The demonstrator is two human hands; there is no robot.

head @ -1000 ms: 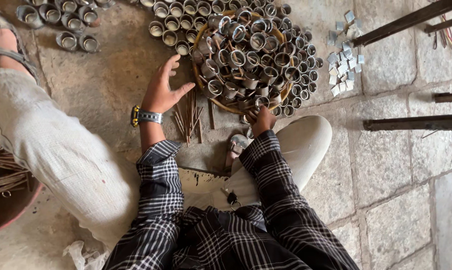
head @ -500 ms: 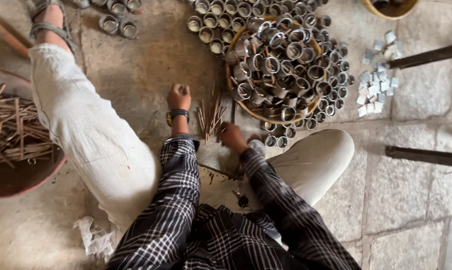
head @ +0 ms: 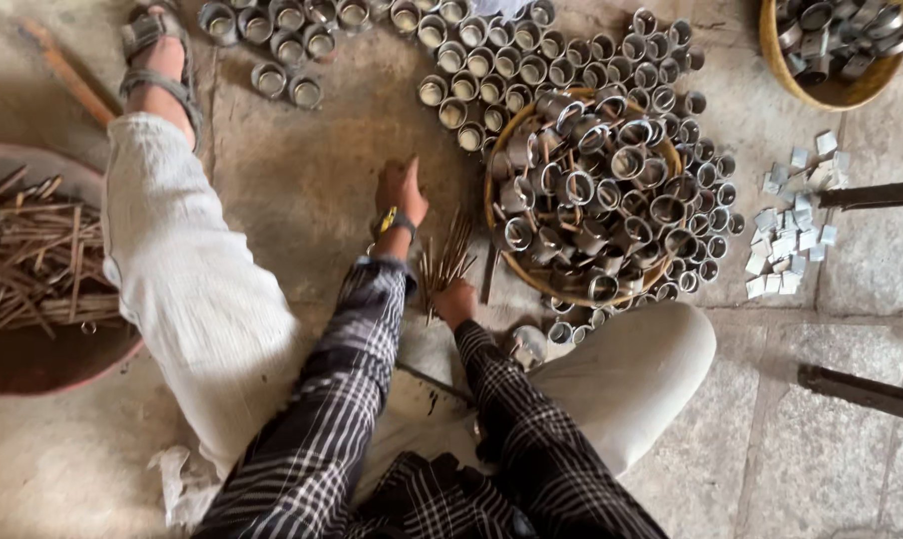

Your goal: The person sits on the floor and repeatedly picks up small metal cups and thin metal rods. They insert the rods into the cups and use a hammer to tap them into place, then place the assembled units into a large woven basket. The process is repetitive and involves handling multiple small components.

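Note:
I sit on a stone floor in a checked shirt and pale trousers. My left hand (head: 400,190), with a yellow-trimmed wristwatch (head: 392,223), rests on the bare stone with its fingers curled in, holding nothing I can see. My right hand (head: 455,300) is closed around the lower end of a small bundle of thin sticks (head: 446,255) that fans out toward a round woven basket (head: 498,252). The basket is heaped with short metal rings (head: 591,190) and lies just right of both hands.
Rows of metal rings (head: 471,85) stand on the floor around the basket. A shallow reddish tray (head: 67,371) of brown sticks lies left of my leg. Small square metal pieces (head: 793,235), a second basket (head: 829,98) and dark bars (head: 876,195) are on the right.
My left hand has gone from spread fingers near the basket to curled fingers on the stone. My right hand left the basket's edge and closed on the thin sticks. The view shifted left.

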